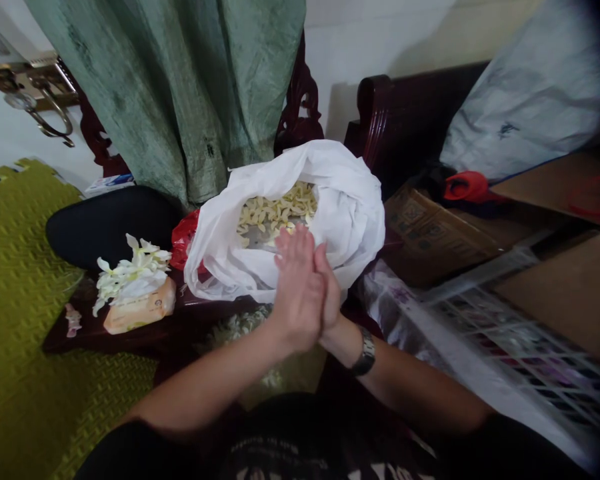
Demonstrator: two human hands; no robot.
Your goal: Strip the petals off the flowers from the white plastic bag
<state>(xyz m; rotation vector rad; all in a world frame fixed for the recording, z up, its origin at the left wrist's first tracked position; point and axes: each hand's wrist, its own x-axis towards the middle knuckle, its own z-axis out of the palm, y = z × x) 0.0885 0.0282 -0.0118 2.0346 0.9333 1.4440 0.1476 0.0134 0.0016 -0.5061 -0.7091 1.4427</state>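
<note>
My left hand (296, 293) and my right hand (331, 290) are pressed palm to palm, fingers pointing forward. Whatever lies between the palms, if anything, is hidden. The fingertips reach over the near rim of a white plastic bag (353, 213), which is spread wide at the top. Inside it is a heap of small pale yellow petal-like pieces (267, 212). Below the hands, partly covered by my forearms, sit more whitish-green petal-like pieces (240, 325).
White artificial-looking flowers (130, 270) and a tissue pack (143, 308) rest on the dark wooden seat (195, 307) at left. A red bag (183, 240) and black cushion (113, 223) are behind them. At right stand a cardboard box (430, 223) and a white crate (485, 340).
</note>
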